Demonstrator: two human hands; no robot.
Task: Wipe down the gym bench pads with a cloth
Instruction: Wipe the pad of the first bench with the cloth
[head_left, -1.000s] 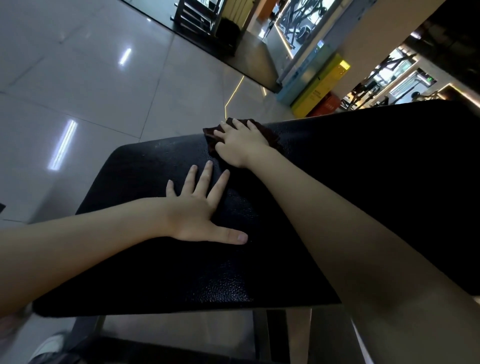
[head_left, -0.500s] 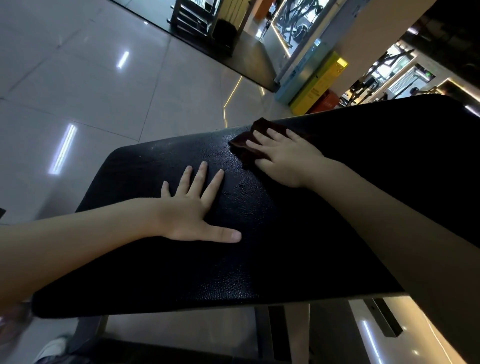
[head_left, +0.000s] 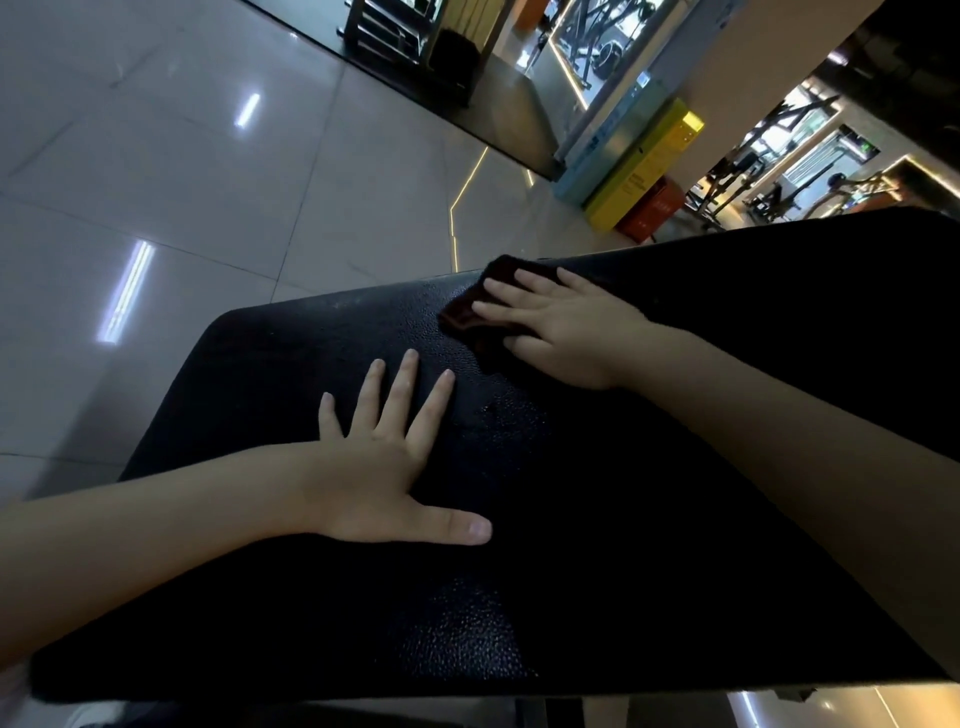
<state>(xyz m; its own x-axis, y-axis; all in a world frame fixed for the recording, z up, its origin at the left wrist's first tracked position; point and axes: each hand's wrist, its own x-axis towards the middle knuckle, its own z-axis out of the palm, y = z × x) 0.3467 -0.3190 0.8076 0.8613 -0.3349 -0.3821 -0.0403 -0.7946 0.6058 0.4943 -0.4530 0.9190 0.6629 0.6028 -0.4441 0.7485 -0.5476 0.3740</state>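
Observation:
A black textured bench pad (head_left: 545, 597) fills the lower half of the view and slopes up to the right. A dark brown cloth (head_left: 470, 306) lies on the pad near its far edge. My right hand (head_left: 561, 332) presses flat on the cloth with straight fingers pointing left, and covers most of it. My left hand (head_left: 384, 467) rests flat on the bare pad nearer to me, fingers spread, thumb pointing right. The two hands are apart.
Glossy pale floor tiles (head_left: 182, 208) lie to the left and beyond the pad. A yellow box (head_left: 644, 166) and an orange one (head_left: 652, 208) stand against a wall at the back right. Gym machines show in the far background. The bench frame (head_left: 545, 712) shows under the pad.
My right hand slid the cloth to the right along the far edge of the pad, then stayed about there. My left hand kept its place, flat on the pad.

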